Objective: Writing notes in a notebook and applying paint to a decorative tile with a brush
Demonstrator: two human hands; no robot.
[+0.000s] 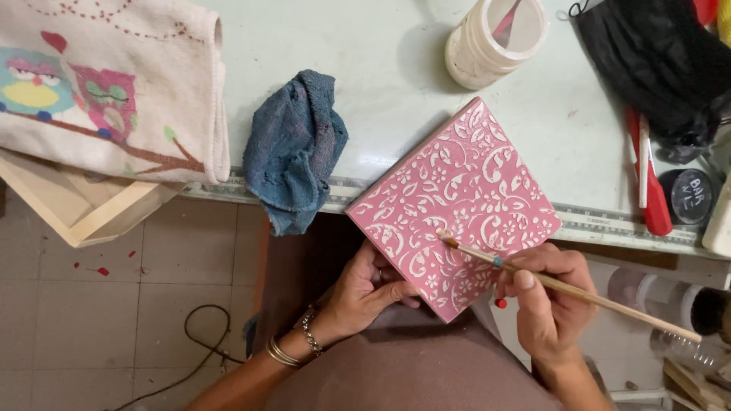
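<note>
In the head view, a pink square tile (457,205) with a raised white floral pattern is sitting at the centre of the frame, turned like a diamond, its upper half resting on the pale green table (381,68) and its lower corner hanging past the table's edge over the person's lap. The left hand (365,293), at lower centre, is cupping the tile's lower left edge from beneath, fingers curled closed against it; bracelets are showing on that wrist. The right hand (544,301), at lower right, is pinching a thin wooden paintbrush (563,288) between thumb and fingers, closed around the shaft, and the brush tip is touching the tile's patterned face near its lower middle. A crumpled blue rag (293,148) is lying just left of the tile on the table edge. A white jar (495,38) is standing at the upper centre, above the tile. A cream cloth with owl pictures (106,84) is filling the upper left, draped over a wooden tray (84,213).
</note>
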